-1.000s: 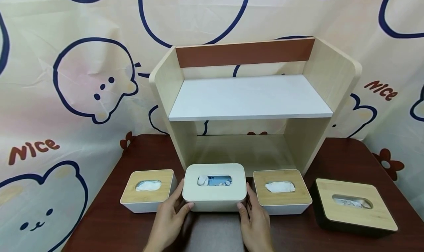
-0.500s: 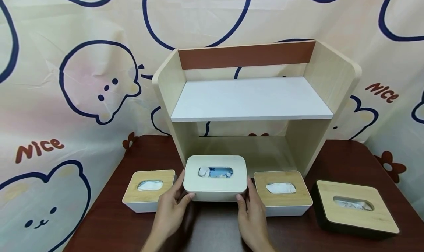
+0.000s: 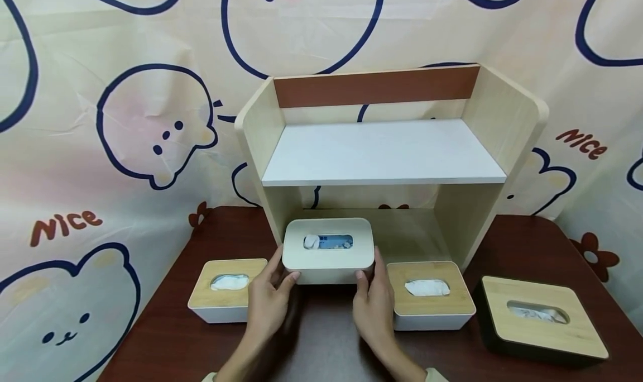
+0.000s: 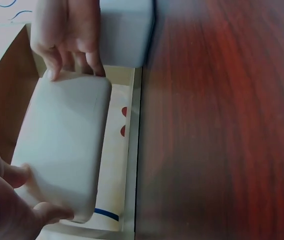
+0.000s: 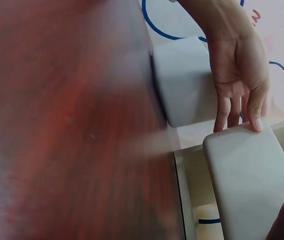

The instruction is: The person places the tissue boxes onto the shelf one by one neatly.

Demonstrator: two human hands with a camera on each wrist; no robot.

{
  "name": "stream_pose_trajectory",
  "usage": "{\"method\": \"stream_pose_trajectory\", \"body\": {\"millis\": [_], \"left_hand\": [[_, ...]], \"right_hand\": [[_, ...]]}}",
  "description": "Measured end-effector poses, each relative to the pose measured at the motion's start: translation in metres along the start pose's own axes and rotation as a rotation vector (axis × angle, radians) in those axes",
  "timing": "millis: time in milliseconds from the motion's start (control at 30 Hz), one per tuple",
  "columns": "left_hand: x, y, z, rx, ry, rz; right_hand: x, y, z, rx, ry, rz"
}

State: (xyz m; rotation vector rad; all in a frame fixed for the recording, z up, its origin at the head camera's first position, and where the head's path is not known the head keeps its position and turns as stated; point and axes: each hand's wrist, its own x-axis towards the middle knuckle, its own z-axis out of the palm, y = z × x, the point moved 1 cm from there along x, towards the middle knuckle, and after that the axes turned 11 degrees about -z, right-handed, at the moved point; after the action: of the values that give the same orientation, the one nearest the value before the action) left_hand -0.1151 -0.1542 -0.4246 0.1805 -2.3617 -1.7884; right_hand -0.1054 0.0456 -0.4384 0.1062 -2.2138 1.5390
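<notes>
A cream rounded tissue box [image 3: 329,260] with an oval slot is held between both hands in the head view, in front of the shelf unit's lower compartment. A blue-and-white tissue pack shows through the slot. My left hand [image 3: 269,300] grips its left end, thumb at the front corner. Its right end is gripped by my right hand [image 3: 374,305], thumb likewise in front. In the left wrist view the box [image 4: 64,145] is off the tabletop, near the shelf's edge; the left hand [image 4: 4,200] is partly cut off. The right wrist view shows the left hand [image 5: 239,65] across the box.
A two-level shelf unit [image 3: 384,153] stands at the back of the dark red table [image 3: 321,343]. White tissue boxes with wooden lids flank the hands, one at left [image 3: 226,292] and one at right [image 3: 432,295]. A dark-sided tissue box [image 3: 545,320] sits far right.
Both hands have raised the cream tissue box and carried it forward toward the lower shelf compartment. The head view has shifted slightly. The other tissue boxes stay in place.
</notes>
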Motion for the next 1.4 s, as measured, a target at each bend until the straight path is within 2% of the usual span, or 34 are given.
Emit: {"method": "stream_pose_trajectory", "body": {"millis": [200,433,800,1033,1400], "left_hand": [[0.005,-0.001,0.010,-0.015,0.084,0.028],[0.017,-0.009,0.023,-0.011,0.129,0.044],[0.030,-0.012,0.037,0.127,0.223,0.066],[0.037,-0.012,0.043,0.185,0.251,0.085],[0.046,-0.013,0.049,0.190,0.245,0.091]], "right_hand": [[0.009,0.004,0.003,0.021,0.037,-0.003],[0.015,0.012,0.010,0.055,0.052,0.004],[0.030,0.027,0.022,0.086,0.093,-0.007],[0.036,0.031,0.026,0.073,0.101,-0.010],[0.047,0.036,0.029,0.041,0.108,-0.033]]}}
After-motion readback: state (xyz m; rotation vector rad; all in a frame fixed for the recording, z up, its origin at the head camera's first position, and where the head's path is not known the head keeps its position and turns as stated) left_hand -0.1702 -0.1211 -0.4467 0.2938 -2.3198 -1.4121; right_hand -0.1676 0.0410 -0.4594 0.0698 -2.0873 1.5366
